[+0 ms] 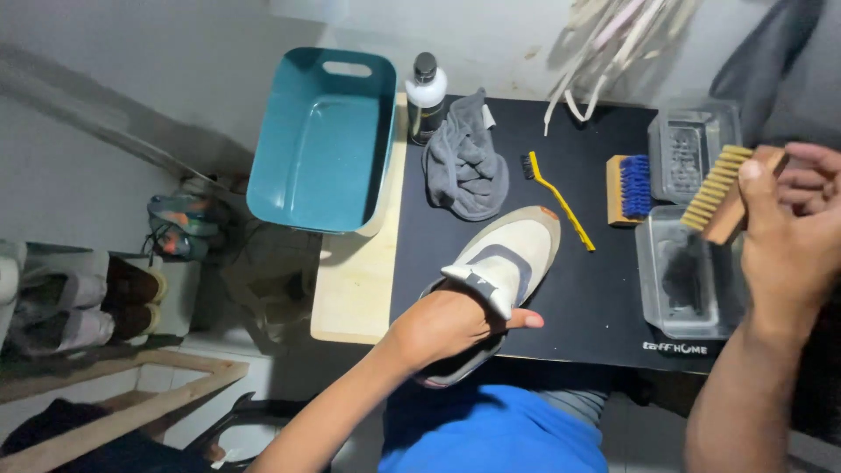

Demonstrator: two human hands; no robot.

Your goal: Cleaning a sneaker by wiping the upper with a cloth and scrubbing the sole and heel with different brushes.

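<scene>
Two hands are busy; the left hand (pixel 451 326) is tucked inside the shoe (pixel 504 263), toe pointing up and right; the right hand (pixel 788 236) grips the wooden brush (pixel 723 193), off to the shoe's right, well apart.

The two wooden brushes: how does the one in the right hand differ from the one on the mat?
The hand-held brush has pale tan bristles; the blue-bristled brush has blue ones. The first is raised in the right hand, tilted; the second lies on the black mat, untouched. Both have wooden backs.
</scene>
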